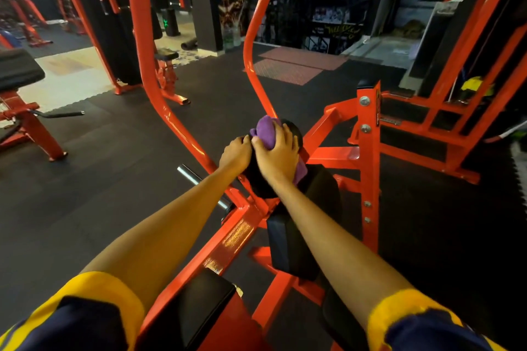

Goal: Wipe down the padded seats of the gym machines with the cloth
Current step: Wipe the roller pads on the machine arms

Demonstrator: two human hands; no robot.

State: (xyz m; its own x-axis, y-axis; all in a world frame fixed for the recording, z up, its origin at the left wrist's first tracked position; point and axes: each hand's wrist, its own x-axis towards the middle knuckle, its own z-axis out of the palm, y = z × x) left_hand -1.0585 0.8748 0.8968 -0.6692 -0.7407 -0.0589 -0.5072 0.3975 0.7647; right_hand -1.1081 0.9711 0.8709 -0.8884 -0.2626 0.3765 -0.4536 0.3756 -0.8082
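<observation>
A purple cloth (265,130) is bunched against the top of a black chest pad (293,134) on a red-framed gym machine (368,151). My right hand (278,154) grips the cloth and presses it onto the pad. On the pad's left side my left hand (236,154) holds the edge with curled fingers. Below the hands lie a black rectangular pad (288,248) and a black seat pad (208,302) of the same machine.
Two curved red lever arms (159,94) rise in front of the pad. A chrome weight peg (189,174) sticks out to the left. A black bench (20,68) stands at far left, another red machine (456,105) at right. Dark rubber floor surrounds them.
</observation>
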